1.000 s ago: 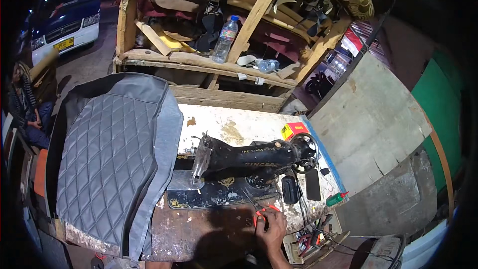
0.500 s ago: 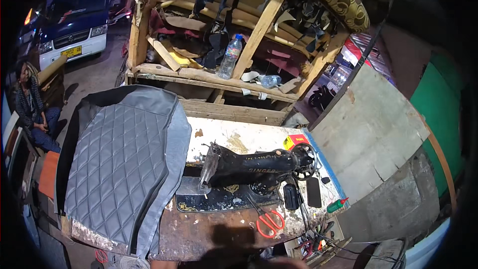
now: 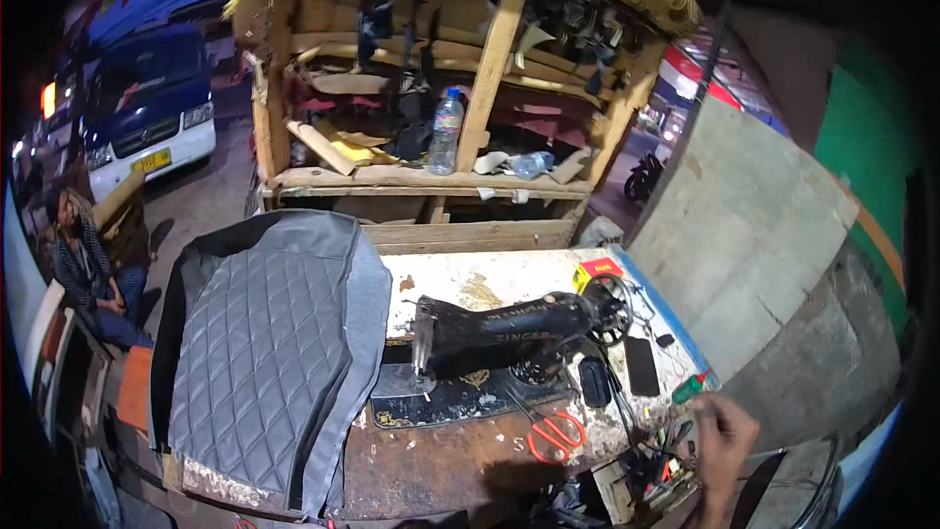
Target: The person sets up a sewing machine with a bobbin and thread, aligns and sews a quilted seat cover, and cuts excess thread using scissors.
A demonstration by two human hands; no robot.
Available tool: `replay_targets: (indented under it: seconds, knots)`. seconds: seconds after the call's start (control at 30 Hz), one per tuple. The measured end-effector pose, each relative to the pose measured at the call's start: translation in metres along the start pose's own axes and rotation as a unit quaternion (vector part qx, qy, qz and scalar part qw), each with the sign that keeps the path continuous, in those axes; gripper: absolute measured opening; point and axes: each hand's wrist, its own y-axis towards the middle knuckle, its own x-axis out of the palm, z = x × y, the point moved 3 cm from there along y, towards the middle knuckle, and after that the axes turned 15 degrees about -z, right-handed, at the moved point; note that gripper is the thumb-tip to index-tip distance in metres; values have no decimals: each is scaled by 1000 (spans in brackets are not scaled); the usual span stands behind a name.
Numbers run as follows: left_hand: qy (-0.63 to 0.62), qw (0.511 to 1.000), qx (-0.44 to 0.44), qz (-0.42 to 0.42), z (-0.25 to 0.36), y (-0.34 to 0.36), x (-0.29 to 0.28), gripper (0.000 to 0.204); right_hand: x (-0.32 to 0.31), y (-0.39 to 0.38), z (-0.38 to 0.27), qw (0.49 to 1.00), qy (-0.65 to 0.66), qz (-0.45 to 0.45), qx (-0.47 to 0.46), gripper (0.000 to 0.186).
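Although the fingers (image 3: 732,413) of the right hand (image 3: 727,446) are seen bent, they are blurred, and I cannot tell whether they grasp something. This hand is held at the right side of a wooden tray (image 3: 614,493), in which small tools (image 3: 672,468) lie mixed together. Just beyond the fingers, a green bottle (image 3: 687,389) with red cap lies near the corner of the table (image 3: 431,470). To the left of it are a flat dark phone-like object (image 3: 641,366) and a black case (image 3: 593,382). The scissors (image 3: 556,438) rest with their red handles on the brown part of the table, and their blades point toward the black sewing machine (image 3: 499,338). Further left, a grey quilted cover (image 3: 264,362) is spread.
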Motion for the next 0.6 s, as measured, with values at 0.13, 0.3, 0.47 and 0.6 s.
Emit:
replay_targets:
  seconds: [0.13, 0.3, 0.47, 0.6]
  knots:
    - [-84, 983, -40, 158, 159, 22, -33, 12, 105, -7, -35, 865, 111, -407, -272, 29]
    - [-80, 995, 59, -3, 260, 117, -52, 20, 109, -1, -93, 851, 54, -313, -417, 20]
    - [353, 898, 243, 99, 341, 223, -127, 21, 97, 48, -19, 958, 196, -152, -141, 15]
    - [619, 735, 214, 176, 385, 355, -167, 16, 104, 73, 44, 982, 175, -76, -8, 20]
